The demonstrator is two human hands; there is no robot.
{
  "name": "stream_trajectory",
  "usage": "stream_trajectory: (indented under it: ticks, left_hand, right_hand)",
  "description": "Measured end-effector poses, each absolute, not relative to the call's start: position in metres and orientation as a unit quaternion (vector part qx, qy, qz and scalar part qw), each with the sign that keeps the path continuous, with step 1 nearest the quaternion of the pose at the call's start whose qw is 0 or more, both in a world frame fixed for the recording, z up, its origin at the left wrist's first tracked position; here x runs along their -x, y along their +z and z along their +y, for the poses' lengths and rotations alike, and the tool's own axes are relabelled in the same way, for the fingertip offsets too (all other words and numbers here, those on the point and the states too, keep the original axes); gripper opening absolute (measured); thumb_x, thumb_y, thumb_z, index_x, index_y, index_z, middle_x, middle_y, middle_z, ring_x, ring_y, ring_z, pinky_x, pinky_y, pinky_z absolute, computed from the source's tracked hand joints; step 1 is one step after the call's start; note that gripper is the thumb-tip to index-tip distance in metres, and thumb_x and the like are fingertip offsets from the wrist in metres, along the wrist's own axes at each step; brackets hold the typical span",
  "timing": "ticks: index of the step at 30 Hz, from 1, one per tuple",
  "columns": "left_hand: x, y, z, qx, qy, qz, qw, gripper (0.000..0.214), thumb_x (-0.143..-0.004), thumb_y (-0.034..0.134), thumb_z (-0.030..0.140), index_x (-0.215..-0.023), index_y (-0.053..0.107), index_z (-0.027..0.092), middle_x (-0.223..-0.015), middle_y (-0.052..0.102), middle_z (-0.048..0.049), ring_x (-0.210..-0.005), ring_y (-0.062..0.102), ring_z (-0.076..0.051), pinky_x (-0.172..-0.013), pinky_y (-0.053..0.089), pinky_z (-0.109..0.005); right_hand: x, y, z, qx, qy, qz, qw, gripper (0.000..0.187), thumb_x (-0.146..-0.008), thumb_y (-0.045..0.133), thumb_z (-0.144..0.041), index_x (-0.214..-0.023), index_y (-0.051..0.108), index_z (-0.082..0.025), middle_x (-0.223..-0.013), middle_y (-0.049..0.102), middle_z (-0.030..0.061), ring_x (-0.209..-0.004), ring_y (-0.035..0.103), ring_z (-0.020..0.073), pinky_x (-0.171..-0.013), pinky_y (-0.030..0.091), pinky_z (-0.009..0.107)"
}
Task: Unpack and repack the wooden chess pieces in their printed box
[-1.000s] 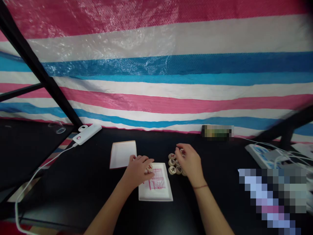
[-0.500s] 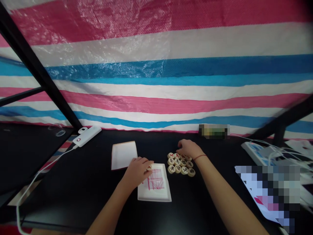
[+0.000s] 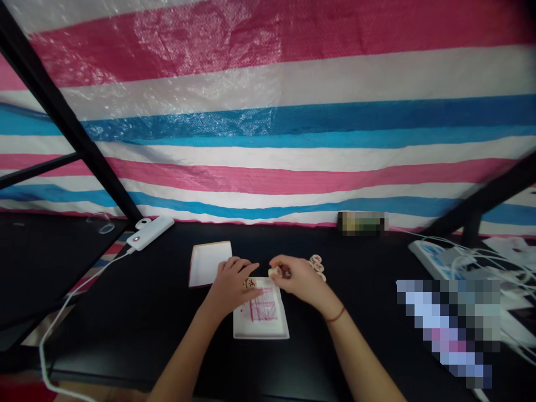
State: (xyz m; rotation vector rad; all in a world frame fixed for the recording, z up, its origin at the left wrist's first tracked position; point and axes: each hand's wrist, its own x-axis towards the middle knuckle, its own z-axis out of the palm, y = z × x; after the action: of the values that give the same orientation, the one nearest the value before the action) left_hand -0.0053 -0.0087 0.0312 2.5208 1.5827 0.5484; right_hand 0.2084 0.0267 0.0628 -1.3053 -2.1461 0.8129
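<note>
A shallow white box (image 3: pixel 263 329) with red lines drawn on its inside lies on the black table. Over its far left corner is my left hand (image 3: pixel 228 287), fingers spread apart. A round Chinese chess piece (image 3: pixel 250 283) with a red character shows between that thumb and forefinger, seemingly resting in the box. At the box's far right corner, my right hand (image 3: pixel 299 277) pinches a pale Chinese chess piece (image 3: pixel 274 272); whether more are in the grip I cannot tell. Several other pieces (image 3: pixel 317 262) lie behind my right hand, which partly covers them.
An open white lid-like tray (image 3: pixel 209 265) lies left of the box. A white power bank (image 3: pixel 151 233) with a cable is at the back left. On the right are a power strip (image 3: pixel 431 259) with tangled cables and a blurred-out object (image 3: pixel 444 329). A striped sheet (image 3: pixel 268 178) hangs behind.
My right hand has moved left from the group of pieces to the box, now with a piece in its fingers. My left hand's fingers have spread, and a red-marked piece shows there.
</note>
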Motion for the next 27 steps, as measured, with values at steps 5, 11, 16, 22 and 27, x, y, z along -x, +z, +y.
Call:
stream_trajectory:
  ticks: [5,11,16,22,27]
  left_hand:
    - [0.001,0.032,-0.010,-0.847,0.158,0.495,0.109,0.041,-0.080,0.068,0.039,-0.117,0.061,0.024,-0.113,0.065,-0.0041,-0.107,0.053,-0.024,-0.091,0.036,-0.040]
    - [-0.005,0.030,-0.011,-0.840,0.152,0.511,0.095,0.047,-0.081,0.065,0.042,-0.125,0.056,0.024,-0.114,0.066,-0.0051,-0.107,0.055,-0.026,-0.090,0.033,-0.042]
    - [-0.012,0.030,-0.011,-0.840,0.160,0.510,0.093,0.034,-0.084,0.063,0.039,-0.115,0.060,0.025,-0.109,0.068,-0.0027,-0.101,0.058,-0.023,-0.088,0.032,-0.040]
    - [-0.015,0.023,-0.013,-0.838,0.156,0.515,0.089,0.024,-0.087,0.058,0.027,-0.110,0.062,0.025,-0.106,0.069,-0.0014,-0.094,0.060,-0.020,-0.087,0.031,-0.039]
    - [-0.011,0.022,-0.015,-0.837,0.168,0.511,0.106,0.030,-0.085,0.060,0.028,-0.115,0.060,0.026,-0.106,0.069,-0.0017,-0.096,0.060,-0.021,-0.087,0.032,-0.039]
  right_hand:
    - [-0.182,0.034,-0.003,0.426,0.222,-0.840,0.251,0.022,-0.072,0.056,-0.004,-0.084,0.065,-0.020,-0.080,0.067,0.0022,-0.078,0.062,0.0184,-0.073,0.048,0.029]
    - [-0.189,0.019,-0.007,0.395,0.172,-0.810,0.398,0.021,-0.083,0.055,-0.014,-0.101,0.064,-0.021,-0.100,0.068,0.0075,-0.094,0.063,0.0210,-0.085,0.052,0.036]
    - [-0.192,0.012,-0.006,0.402,0.131,-0.771,0.477,0.023,-0.086,0.053,-0.017,-0.105,0.064,-0.020,-0.102,0.063,0.0098,-0.096,0.063,0.0198,-0.085,0.053,0.034]
    - [-0.192,0.013,-0.008,0.403,0.130,-0.789,0.445,0.021,-0.083,0.053,-0.015,-0.101,0.062,-0.021,-0.100,0.065,0.0081,-0.096,0.061,0.0216,-0.085,0.051,0.038]
    - [-0.191,0.014,-0.010,0.399,0.124,-0.817,0.398,0.009,-0.080,0.059,-0.014,-0.085,0.062,-0.022,-0.093,0.068,0.0050,-0.091,0.058,0.0228,-0.084,0.047,0.041]
